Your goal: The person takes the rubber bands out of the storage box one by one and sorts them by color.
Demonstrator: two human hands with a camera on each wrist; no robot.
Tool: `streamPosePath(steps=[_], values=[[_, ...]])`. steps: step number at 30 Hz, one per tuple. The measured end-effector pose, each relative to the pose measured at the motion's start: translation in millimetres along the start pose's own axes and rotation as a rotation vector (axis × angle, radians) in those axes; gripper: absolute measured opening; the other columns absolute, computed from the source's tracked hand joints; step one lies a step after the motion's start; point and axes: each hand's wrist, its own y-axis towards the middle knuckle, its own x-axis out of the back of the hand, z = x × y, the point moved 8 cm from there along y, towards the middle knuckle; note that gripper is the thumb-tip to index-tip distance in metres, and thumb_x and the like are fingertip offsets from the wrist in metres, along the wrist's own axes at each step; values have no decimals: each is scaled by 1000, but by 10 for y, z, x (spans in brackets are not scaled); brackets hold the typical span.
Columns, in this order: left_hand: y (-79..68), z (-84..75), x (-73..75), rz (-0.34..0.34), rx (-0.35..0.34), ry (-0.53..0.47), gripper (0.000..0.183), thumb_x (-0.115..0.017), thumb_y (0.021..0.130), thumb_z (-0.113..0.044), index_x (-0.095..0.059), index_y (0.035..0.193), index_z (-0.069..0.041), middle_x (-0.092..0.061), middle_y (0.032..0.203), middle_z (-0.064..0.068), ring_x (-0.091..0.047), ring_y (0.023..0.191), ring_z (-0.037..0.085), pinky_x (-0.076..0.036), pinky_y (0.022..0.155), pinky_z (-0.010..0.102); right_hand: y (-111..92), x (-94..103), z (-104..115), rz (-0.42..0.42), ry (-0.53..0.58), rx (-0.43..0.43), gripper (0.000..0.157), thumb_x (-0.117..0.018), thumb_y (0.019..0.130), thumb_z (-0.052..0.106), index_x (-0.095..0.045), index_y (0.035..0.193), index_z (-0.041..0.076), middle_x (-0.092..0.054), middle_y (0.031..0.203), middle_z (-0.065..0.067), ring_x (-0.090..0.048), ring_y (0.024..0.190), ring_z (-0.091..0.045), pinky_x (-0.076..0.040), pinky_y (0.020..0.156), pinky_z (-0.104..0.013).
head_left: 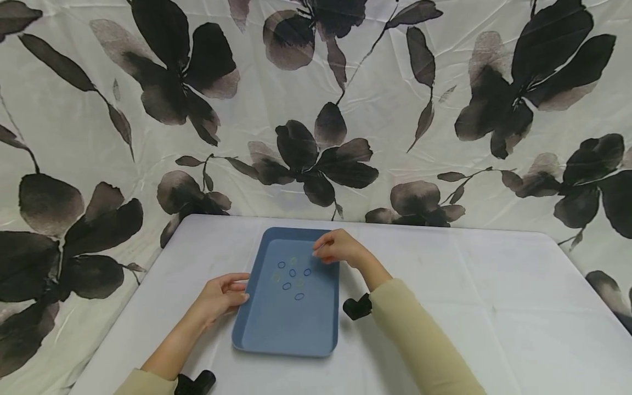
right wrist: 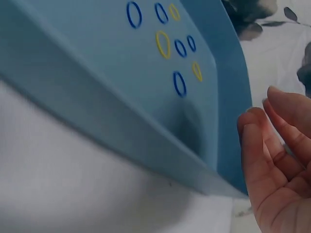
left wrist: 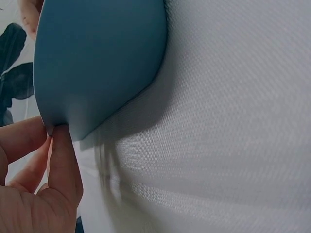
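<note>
Blue, smooth and round-cornered, the shallow tray (head_left: 286,329) sits on a white-covered table (head_left: 469,318), its cloth finely woven in the left wrist view; inside, on the flat floor toward the far half, lie five thin dark-blue rings (right wrist: 175,83) and three yellow rings (right wrist: 157,42), the yellow ones so faint from the head that they nearly melt into the tray; the right wrist view shows them clearly, as slender ovals at a slant.

The left hand (head_left: 222,296) grips the tray's left rim between thumb and fingers, its wrist-side view hiding the tray's contents behind the outer wall; the right hand (head_left: 340,248) is over the far right corner, covering part of the rim, fingers bent with thumb and forefinger close together; whether anything is pinched there I cannot tell.

Pale sleeves (head_left: 419,334) run out of frame at the bottom; a floral cloth (head_left: 395,159), wrinkled, hangs behind, cut off above.
</note>
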Motion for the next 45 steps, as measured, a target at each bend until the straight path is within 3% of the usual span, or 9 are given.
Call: streamPosePath(steps=[10, 15, 21, 31, 37, 45], values=[[23, -4, -6, 17, -2, -3, 54, -61, 83, 5, -43, 133, 8, -55, 113, 21, -60, 83, 10, -51, 70, 26, 83, -254, -4, 11, -28, 25, 20, -70, 77, -3, -68, 97, -6, -59, 65, -1, -55, 58, -11, -50, 59, -24], [22, 14, 4, 19, 0, -10, 55, -62, 82, 5, -42, 133, 9, -56, 111, 20, -60, 81, 8, -51, 68, 24, 90, -304, -8, -7, -149, 46, 20, -71, 73, -8, -69, 92, -5, -56, 58, 0, -49, 54, -10, -43, 54, -22], [25, 28, 13, 10, 2, -14, 54, -63, 83, 5, -43, 133, 8, -56, 110, 19, -60, 80, 8, -50, 67, 24, 107, -328, -23, -46, -324, 20, 22, -75, 68, -8, -71, 88, 1, -55, 64, -2, -50, 56, -12, -42, 52, -22], [8, 41, 4, 4, 0, -12, 54, -63, 82, 6, -43, 133, 8, -56, 110, 18, -59, 81, 9, -50, 66, 25, 134, -361, -57, -76, -447, -28, 19, -80, 64, -4, -71, 79, 5, -58, 73, -3, -52, 60, -13, -42, 54, -23], [-6, 48, 7, -1, 2, 5, 54, -62, 83, 5, -44, 133, 7, -55, 112, 19, -59, 81, 10, -50, 66, 26, 110, -390, -48, -68, -527, -5, 15, -80, 66, 0, -68, 71, 6, -61, 77, -3, -50, 65, -14, -40, 57, -24], [-6, 58, 0, -6, -9, 8, 54, -62, 83, 4, -44, 133, 6, -56, 114, 21, -60, 83, 12, -50, 66, 28, 84, -460, -53, 6, -583, 36, 20, -75, 74, 2, -61, 60, 5, -49, 55, 2, -43, 51, -10, -34, 47, -21]])
